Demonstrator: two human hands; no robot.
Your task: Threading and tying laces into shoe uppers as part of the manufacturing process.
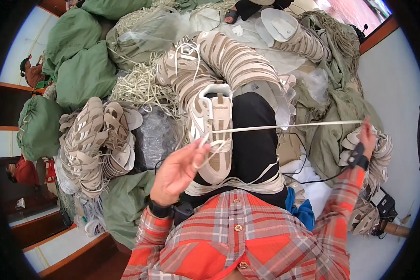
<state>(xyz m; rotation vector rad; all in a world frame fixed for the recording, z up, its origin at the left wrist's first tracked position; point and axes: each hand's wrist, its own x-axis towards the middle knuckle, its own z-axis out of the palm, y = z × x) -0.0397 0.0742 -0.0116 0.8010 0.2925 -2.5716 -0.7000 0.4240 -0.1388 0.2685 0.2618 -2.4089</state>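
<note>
Pale sheeting (285, 60) was spread across the workroom. Nearest: one shoe upper (222, 119), beige and white, tan mesh at the toe, partly laced, was placed over the black-trousered lap (254, 140), toe toward the body. One flat cream lace (289, 126) was pinched by the left hand (176, 175) beside the upper and, stretched taut, gripped by the right hand (367, 140). Beyond: one plastic-wrapped bundle (154, 135), contents indistinct; stacked uppers (242, 58), closely nested. Farther: green sacks (86, 74), bulging, contents hidden.
</note>
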